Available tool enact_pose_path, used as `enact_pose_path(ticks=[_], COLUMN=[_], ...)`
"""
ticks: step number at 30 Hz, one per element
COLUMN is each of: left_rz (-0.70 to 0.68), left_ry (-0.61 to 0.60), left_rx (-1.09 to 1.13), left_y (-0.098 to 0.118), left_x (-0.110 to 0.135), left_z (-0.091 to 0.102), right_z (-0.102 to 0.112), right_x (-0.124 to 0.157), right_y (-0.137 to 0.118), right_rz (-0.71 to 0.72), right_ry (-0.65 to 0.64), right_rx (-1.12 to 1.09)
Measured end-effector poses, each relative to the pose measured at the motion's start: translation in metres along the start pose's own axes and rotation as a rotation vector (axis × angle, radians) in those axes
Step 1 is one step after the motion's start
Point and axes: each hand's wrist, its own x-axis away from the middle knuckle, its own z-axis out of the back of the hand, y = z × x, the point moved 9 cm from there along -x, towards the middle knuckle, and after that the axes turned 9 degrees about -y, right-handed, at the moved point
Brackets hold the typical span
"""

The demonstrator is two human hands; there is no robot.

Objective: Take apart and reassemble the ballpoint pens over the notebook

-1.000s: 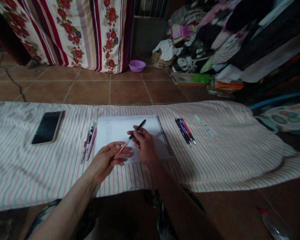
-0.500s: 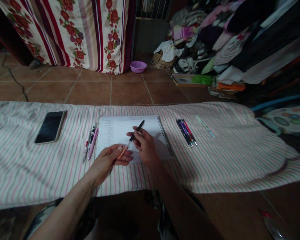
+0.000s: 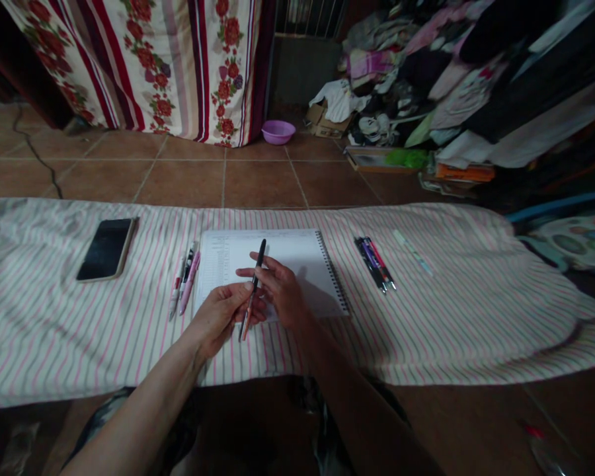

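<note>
Over the spiral notebook (image 3: 307, 248) I hold a slim pen (image 3: 261, 252), black in its upper part and orange toward its lower end. My left hand (image 3: 223, 307) pinches it near the middle between thumb and fingers. On the black upper part are the thumb and fingers of my right hand (image 3: 286, 291), with two fingertips reaching out behind it. The pen stands steeply, black end away from me. Left of the notebook lie several pens, among them a pink pen (image 3: 190, 283). To its right is a cluster of dark and red pens (image 3: 375, 263).
A phone (image 3: 106, 248) lies at the left on the striped cloth (image 3: 451, 330). A pale pen (image 3: 412, 252) lies at the far right of the pens. Beyond, on the tiled floor, are a purple basin (image 3: 278, 131), a cardboard box (image 3: 322, 122) and piled clothes.
The pen has swung from a slant to nearly upright, its orange end now pointing down toward me. My right hand has shifted left, closer to my left hand. The view has moved slightly.
</note>
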Motion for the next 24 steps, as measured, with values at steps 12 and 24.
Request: enact_pose_path(ticks=[12, 24], left_rz=[-0.176, -0.358], left_ry=[0.347, 0.392], left_rx=[0.417, 0.56], left_y=[0.013, 0.022], left_x=[0.001, -0.004], left_z=[0.034, 0.042], right_z=[0.016, -0.01], right_x=[0.001, 0.007], right_y=[0.003, 0.014], right_rz=[0.053, 0.009], right_ry=[0.103, -0.088], right_rx=[0.253, 0.383])
